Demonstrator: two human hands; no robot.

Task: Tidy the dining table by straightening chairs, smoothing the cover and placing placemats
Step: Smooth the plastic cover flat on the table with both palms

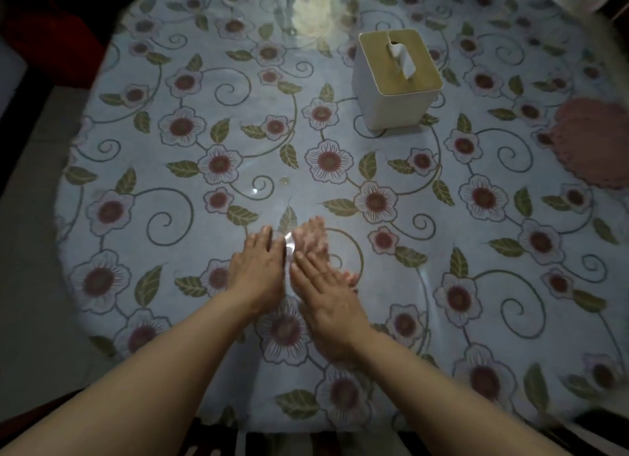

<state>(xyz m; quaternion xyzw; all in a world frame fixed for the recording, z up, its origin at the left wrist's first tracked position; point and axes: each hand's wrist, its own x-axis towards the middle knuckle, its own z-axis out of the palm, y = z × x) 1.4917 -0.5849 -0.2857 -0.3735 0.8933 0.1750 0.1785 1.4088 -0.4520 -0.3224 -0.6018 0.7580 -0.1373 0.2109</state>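
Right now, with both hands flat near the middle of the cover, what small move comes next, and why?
Probably sweep the left hand and right hand apart, outward across the cover. A shiny ridge stands raised between them, so pressing it sideways should flatten it. The tissue box sits well clear.

Both hands are lying flat on the floral table cover (238, 121) near its near edge, the left hand (257, 271) just beside the right hand (326, 295), whose fingertips are blurring, possibly in motion. A tissue box (396, 81) is standing toward the far edge, and a pink placemat (592, 142) is lying at the right edge.
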